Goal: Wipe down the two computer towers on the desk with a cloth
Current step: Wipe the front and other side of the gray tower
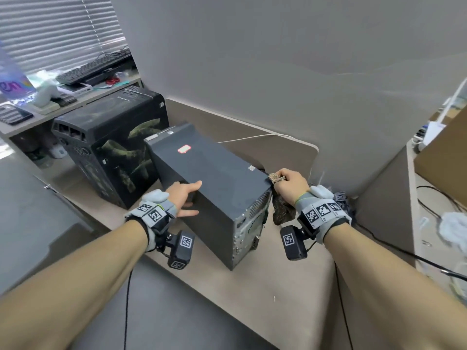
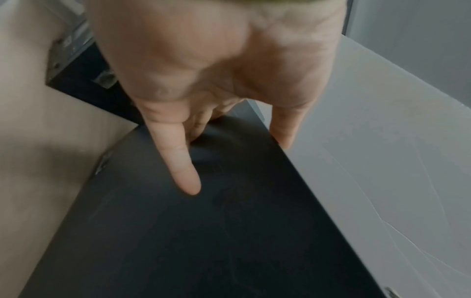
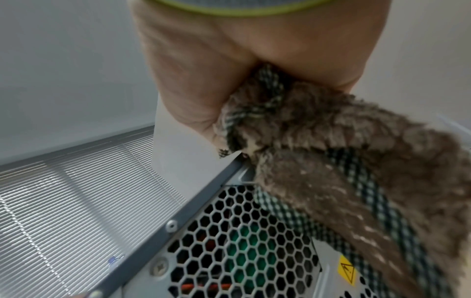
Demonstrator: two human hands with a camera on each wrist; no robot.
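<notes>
A plain grey tower stands in the middle of the desk, its vented rear panel turned toward me. Left of it stands a black tower with a mossy picture on its side. My left hand rests on the grey tower's upper left edge, thumb flat on top and fingers straight down the dark side. My right hand grips a bunched brown fluffy cloth against the tower's top rear corner. In the right wrist view the cloth hangs over the rear grille.
A grey partition wall closes the desk's back and right. Left of the black tower a shelf holds a keyboard and small items. A cardboard box and a black cable lie at the right. A white cable runs behind the grey tower.
</notes>
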